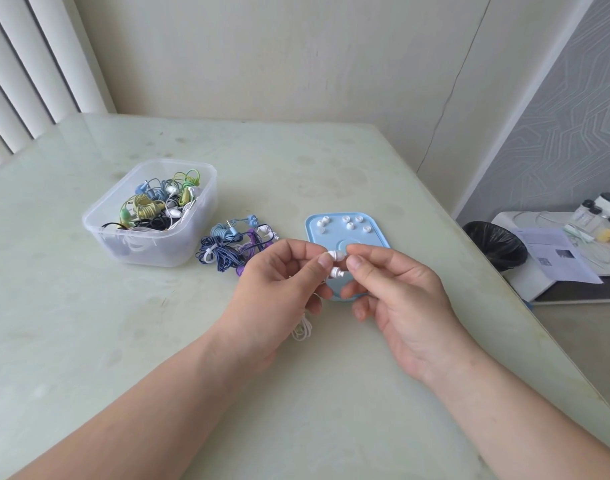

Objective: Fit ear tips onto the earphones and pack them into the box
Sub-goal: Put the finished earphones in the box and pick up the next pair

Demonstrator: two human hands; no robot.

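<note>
The table (88, 323) runs up to the wall (262, 64) at its far edge, and its right edge cuts slantwise from the far corner down to the near right, with a black bin (495, 244) on the floor just past it. The left and near parts of the tabletop lie bare around the forearms, and so does a broad strip between the things and the wall. The clear box (151, 216) stands at the left middle, holding bundled earphones in green, blue, black and white. Just right of it lies a loose pile of earphones (234, 247) in blue and purple, and right of that, near the table's right edge, a light blue lid (365, 237) lies flat with small white ear tips (349, 226) scattered over its far half. Both hands are raised over the near end of the lid. The left hand (275, 282) and the right hand (400, 292) each pinch the white earphones (336, 263) between thumb and forefinger, fingertips almost meeting. The two white buds sit one above the other between the hands; whether either carries a tip cannot be told. Their white cable (303, 330) hangs looped under the left hand
</note>
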